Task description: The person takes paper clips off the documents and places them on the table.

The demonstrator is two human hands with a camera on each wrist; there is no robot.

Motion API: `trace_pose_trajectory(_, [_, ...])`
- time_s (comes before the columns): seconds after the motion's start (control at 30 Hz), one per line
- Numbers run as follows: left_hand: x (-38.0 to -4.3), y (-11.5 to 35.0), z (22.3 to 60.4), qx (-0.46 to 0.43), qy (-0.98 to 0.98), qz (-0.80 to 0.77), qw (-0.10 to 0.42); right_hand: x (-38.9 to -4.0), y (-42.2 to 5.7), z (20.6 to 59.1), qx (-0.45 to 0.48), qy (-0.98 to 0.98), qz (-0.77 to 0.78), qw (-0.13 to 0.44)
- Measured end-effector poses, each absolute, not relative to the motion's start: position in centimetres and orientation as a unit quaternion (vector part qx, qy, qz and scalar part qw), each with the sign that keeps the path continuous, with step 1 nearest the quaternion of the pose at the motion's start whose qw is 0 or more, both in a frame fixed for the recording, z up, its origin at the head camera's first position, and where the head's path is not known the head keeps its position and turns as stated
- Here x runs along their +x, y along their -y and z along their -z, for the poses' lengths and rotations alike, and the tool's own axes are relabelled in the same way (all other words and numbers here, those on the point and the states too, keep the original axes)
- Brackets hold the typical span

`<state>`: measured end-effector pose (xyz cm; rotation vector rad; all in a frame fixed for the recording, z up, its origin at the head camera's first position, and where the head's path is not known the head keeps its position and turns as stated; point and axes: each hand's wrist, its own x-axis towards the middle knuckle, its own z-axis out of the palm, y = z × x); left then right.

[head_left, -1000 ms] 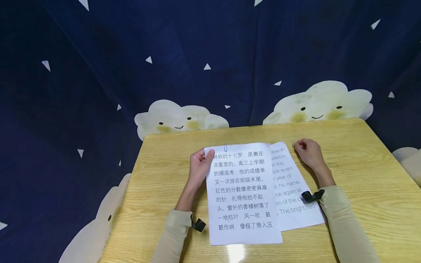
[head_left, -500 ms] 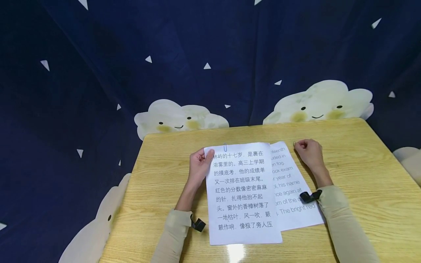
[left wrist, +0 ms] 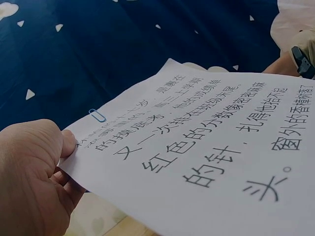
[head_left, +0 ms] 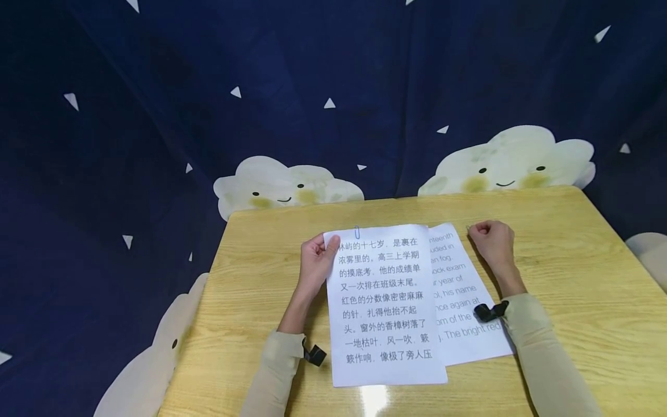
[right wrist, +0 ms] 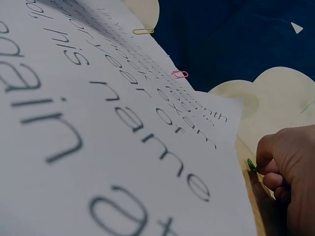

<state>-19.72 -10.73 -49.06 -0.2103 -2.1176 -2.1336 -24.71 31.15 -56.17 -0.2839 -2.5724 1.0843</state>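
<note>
My left hand (head_left: 316, 258) pinches the upper left corner of a white sheet printed with Chinese text (head_left: 385, 307), thumb on the printed face. A blue paper clip (left wrist: 97, 115) sits on that sheet's top edge, just right of the thumb. Partly covered by it lies a second sheet with English text (head_left: 464, 313). In the right wrist view a yellow paper clip (right wrist: 143, 31) and a pink paper clip (right wrist: 180, 74) show along its edge. My right hand (head_left: 492, 240), beyond that sheet's upper right corner, pinches a small green paper clip (right wrist: 251, 164) between thumb and forefinger.
The sheets are over a light wooden table (head_left: 583, 278). Behind it hangs a dark blue curtain (head_left: 292, 75) with white triangles and smiling clouds. A black wrist camera (head_left: 314, 355) is strapped by the left sleeve, another wrist camera (head_left: 490, 313) by the right, overlapping the English sheet.
My right hand has shifted very slightly right with the small clip, less of which shows past the fingertips. The left hand and both sheets have stayed nearly still.
</note>
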Motion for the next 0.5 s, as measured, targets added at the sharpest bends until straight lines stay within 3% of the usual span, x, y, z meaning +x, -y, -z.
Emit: trace_pose_trajectory(0.5, [-19.63,10.62,48.76,-0.070,0.700,0.708,0.063,-24.50,-30.77,55.71,-0.114,0.909,-0.373,0.148])
